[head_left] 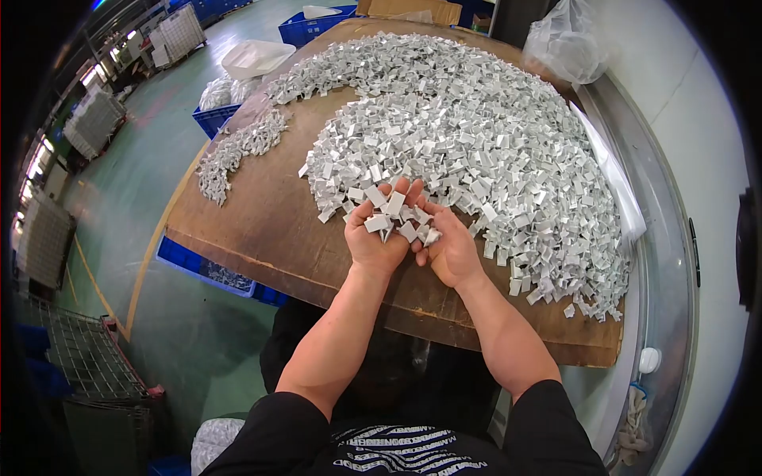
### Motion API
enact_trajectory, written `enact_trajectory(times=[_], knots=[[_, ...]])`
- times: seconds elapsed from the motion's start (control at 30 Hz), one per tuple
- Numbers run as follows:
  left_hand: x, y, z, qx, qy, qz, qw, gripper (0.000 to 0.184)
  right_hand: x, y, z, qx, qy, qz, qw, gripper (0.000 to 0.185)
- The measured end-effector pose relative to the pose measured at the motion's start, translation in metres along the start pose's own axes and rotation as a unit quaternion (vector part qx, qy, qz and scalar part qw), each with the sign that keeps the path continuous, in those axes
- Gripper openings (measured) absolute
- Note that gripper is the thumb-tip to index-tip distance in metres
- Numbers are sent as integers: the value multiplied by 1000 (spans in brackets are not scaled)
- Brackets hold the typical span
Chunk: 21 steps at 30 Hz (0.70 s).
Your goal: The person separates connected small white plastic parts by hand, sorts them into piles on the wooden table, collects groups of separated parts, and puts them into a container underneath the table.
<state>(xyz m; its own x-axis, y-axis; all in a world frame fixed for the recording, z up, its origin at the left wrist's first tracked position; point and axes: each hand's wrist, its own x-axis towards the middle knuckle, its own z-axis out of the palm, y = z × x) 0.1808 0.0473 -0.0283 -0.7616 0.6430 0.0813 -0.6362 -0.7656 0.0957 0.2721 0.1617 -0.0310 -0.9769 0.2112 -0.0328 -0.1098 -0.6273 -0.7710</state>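
Note:
Small silvery metal pieces point(508, 151) lie in a large heap on a brown wooden table point(262, 214). At the heap's near edge, my left hand point(377, 242) is cupped palm up with several of the pieces on it. My right hand point(451, 250) is beside it, its curled fingers against the same handful. The two hands meet above the table, and the held pieces partly hide the fingers. A smaller group of pieces point(238, 151) lies at the table's left side.
Blue crates point(210, 274) stand below the table's left edge, and another blue crate point(317, 28) is beyond its far edge. A clear plastic bag point(565, 44) sits at the far right corner. Along the right runs a white wall point(690, 103) with a grey ledge.

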Motion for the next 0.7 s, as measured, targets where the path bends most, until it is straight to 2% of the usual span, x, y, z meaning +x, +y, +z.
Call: enact_trajectory(times=[0.07, 0.17, 0.2, 0.33, 0.43, 0.53, 0.7], knots=[[0, 1, 1, 35, -16, -8, 999, 33, -1, -1, 2, 20, 6, 19, 1000, 48], [-6, 1, 12, 330, -15, 31, 943, 30, -1, -4, 9, 47, 8, 50, 998, 52], [-9, -9, 21, 361, -12, 78, 929, 31, 0, -2, 7, 45, 12, 53, 997, 53], [-11, -11, 17, 365, -25, 68, 928, 31, -2, -7, 14, 37, 51, 59, 996, 53], [-8, -12, 14, 310, -30, 87, 946, 35, 1, -3, 5, 75, 43, 69, 994, 48], [-8, -13, 11, 262, -13, 86, 961, 35, 2, -3, 6, 98, 90, 87, 987, 44], [-6, -6, 4, 207, -2, 60, 977, 33, 1, -4, 7, 117, 60, 72, 989, 45]])
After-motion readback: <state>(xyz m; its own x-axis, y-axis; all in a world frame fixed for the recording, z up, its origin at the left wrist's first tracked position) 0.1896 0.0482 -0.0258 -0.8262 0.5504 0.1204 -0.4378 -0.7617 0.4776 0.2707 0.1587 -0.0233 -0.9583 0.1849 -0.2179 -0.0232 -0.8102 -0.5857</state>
